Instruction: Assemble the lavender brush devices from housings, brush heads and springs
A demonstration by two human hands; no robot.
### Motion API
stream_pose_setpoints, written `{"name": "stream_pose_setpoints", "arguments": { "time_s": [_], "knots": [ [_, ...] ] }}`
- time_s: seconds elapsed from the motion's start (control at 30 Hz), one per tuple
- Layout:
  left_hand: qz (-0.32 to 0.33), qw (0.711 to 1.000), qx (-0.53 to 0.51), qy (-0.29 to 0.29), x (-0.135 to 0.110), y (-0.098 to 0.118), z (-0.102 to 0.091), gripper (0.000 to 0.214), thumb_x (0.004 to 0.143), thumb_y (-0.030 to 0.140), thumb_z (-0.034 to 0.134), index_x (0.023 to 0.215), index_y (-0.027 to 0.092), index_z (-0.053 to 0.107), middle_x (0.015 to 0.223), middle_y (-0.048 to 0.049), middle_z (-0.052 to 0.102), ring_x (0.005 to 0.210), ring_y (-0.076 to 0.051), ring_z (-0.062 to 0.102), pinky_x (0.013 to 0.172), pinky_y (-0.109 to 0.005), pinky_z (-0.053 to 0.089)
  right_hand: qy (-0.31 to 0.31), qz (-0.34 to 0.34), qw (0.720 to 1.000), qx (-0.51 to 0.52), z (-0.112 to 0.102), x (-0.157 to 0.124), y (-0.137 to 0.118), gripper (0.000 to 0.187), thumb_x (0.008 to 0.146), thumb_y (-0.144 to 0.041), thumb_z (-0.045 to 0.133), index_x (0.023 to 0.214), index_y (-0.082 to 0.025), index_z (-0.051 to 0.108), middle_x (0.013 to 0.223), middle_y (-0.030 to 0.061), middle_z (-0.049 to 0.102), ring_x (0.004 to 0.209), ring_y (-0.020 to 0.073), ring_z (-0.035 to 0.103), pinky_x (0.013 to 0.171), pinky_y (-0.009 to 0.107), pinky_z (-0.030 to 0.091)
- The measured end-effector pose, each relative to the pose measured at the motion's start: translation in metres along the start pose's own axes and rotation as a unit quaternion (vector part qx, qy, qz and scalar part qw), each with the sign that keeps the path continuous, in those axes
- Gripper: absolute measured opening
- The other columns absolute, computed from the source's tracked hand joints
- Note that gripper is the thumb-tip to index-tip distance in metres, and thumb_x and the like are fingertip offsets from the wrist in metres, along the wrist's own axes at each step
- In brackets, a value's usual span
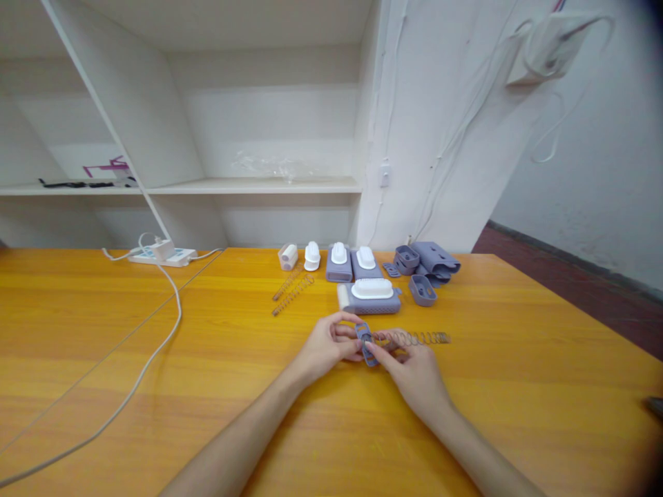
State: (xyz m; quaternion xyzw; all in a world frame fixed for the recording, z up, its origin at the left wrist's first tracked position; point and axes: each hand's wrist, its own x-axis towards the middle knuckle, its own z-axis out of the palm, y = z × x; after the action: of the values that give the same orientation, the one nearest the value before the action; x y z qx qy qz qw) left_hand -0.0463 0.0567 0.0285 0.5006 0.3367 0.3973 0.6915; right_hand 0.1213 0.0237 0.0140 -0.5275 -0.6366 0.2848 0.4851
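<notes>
tabletop [129, 414], spring [427, 338] in right hand [417, 369]

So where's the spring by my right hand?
In the head view, right of centre, the spring runs sideways just beyond your right hand, near the plate that it and your left hand hold.

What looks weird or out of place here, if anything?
Nothing looks spilled or plainly broken. Two small oddities: crumpled clear plastic lies on the white shelf, perhaps leftover wrapping, and a white cable curves loosely across the left side of the wood-grain table instead of being tucked away.
</notes>
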Motion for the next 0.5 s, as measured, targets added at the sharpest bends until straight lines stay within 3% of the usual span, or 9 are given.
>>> {"name": "stream_pose_setpoints", "arguments": {
  "time_s": [0.27, 0.5],
  "knots": [
    [-0.002, 1.0, 0.002, -0.003, 0.0004, 0.0002, -0.0006, 0.052, 0.058, 0.03, 0.08, 0.099, 0.014, 0.053, 0.084, -0.0072, 0.066, 0.067, -0.016, 0.066, 0.062, -0.027, 0.053, 0.004, 0.003, 1.0, 0.024, 0.0008, 0.0, -0.0014, 0.025, 0.076, -0.04, 0.062, 0.085, -0.019, 0.069, 0.084, 0.0068, 0.07, 0.071, 0.0204, 0.065, 0.06, 0.03, 0.053],
    [-0.001, 1.0, -0.019, 0.01, 0.002, -0.0062, 0.0063, 0.046, 0.06, 0.024, 0.077, 0.097, 0.015, 0.052, 0.082, -0.005, 0.066, 0.066, -0.014, 0.065, 0.064, -0.027, 0.053, 0.005, -0.015, 1.0, -0.007, 0.0011, 0.0002, 0.0024, 0.022, 0.077, -0.039, 0.062, 0.086, -0.021, 0.07, 0.084, 0.0053, 0.071, 0.075, 0.021, 0.065, 0.066, 0.031, 0.052]
  ]
}}
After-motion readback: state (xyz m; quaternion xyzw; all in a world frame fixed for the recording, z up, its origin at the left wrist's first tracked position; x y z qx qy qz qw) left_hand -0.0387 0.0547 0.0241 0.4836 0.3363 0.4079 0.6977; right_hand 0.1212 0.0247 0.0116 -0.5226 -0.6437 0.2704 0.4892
